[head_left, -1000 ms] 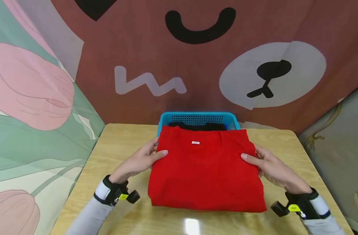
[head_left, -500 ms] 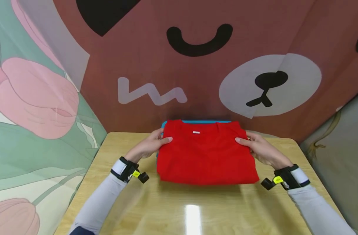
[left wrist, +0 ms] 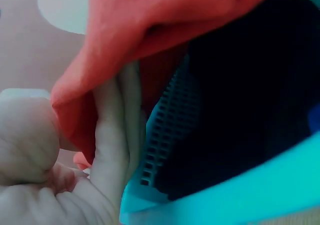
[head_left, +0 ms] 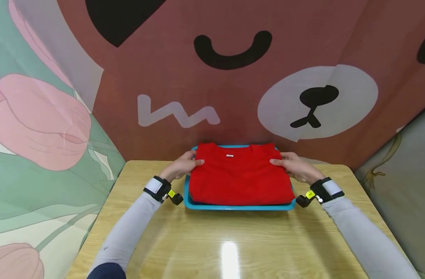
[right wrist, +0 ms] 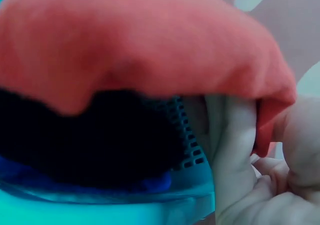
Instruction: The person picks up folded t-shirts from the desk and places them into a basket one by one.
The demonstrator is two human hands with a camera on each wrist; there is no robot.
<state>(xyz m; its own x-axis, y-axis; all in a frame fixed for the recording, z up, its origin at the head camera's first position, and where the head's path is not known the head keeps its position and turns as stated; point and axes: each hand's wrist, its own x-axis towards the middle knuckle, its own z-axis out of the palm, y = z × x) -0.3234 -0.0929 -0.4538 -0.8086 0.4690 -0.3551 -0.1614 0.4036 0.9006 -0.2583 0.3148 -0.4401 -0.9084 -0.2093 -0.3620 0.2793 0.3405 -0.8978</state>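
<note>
A folded red shirt with a small white label at its neckline lies spread over the blue plastic basket. My left hand pinches the shirt's left edge, thumb on top and fingers underneath. On the opposite edge my right hand grips it the same way. Both wrist views show the fingers under the red cloth, just inside or along the basket's perforated wall. Beneath the shirt, dark cloth fills the basket, with a strip of blue cloth below it in the right wrist view.
The basket stands at the back of a light wooden table, close to a hanging brown cloth printed with a bear. A floral cloth hangs on the left, and a grey one on the right.
Both hands have carried the red shirt away from the person and lowered it onto the basket. The basket's front rim now shows below the shirt's near edge.
</note>
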